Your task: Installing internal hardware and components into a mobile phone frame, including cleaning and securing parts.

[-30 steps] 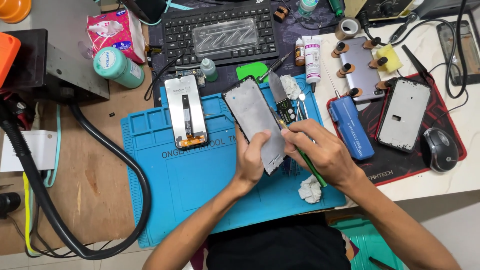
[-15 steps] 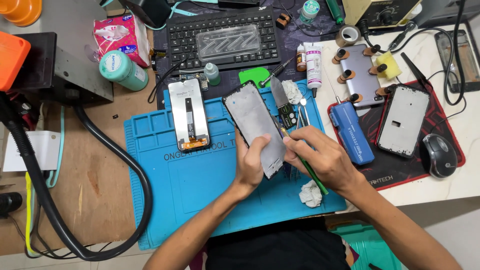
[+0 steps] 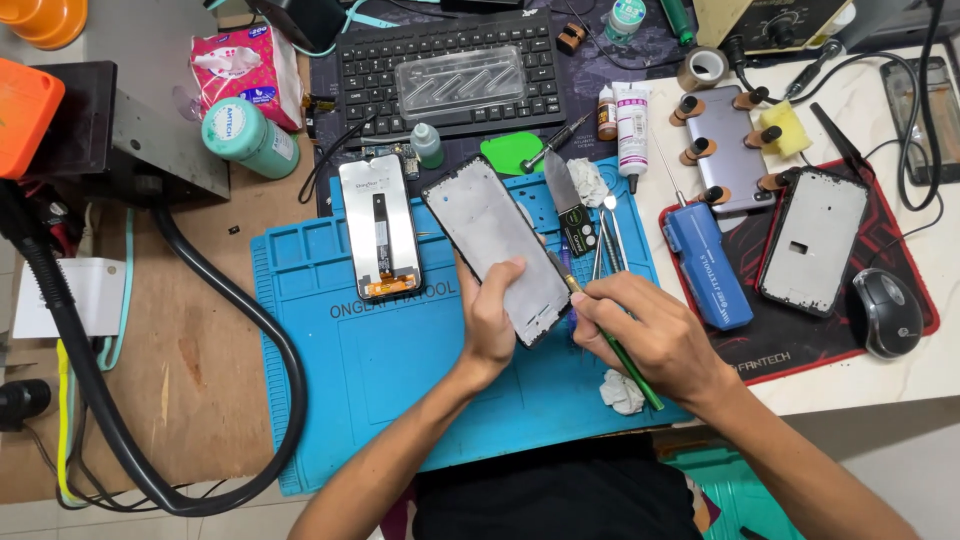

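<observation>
The left hand (image 3: 492, 322) is clamped on the lower end of a phone frame (image 3: 497, 248), thumb over its face and the rest of the hand along its left edge; this grip appears to steady the part so that its right edge can be worked. The phone frame sits at the centre of the frame, above the blue work mat (image 3: 400, 350), its lower end raised in the hand. Its long axis runs diagonally, from upper left down to lower right, with the pale inner face turned up toward the camera.

The right hand (image 3: 640, 330) is closed around a green-handled tool (image 3: 612, 345), held like a pen. The tool's tip meets the lower right edge of the phone frame, just beside the left thumb.

A detached display panel (image 3: 379, 227) lies flat on the mat, left of the phone frame. A second frame (image 3: 812, 240) rests on the red mat (image 3: 790, 345), right of centre.
</observation>
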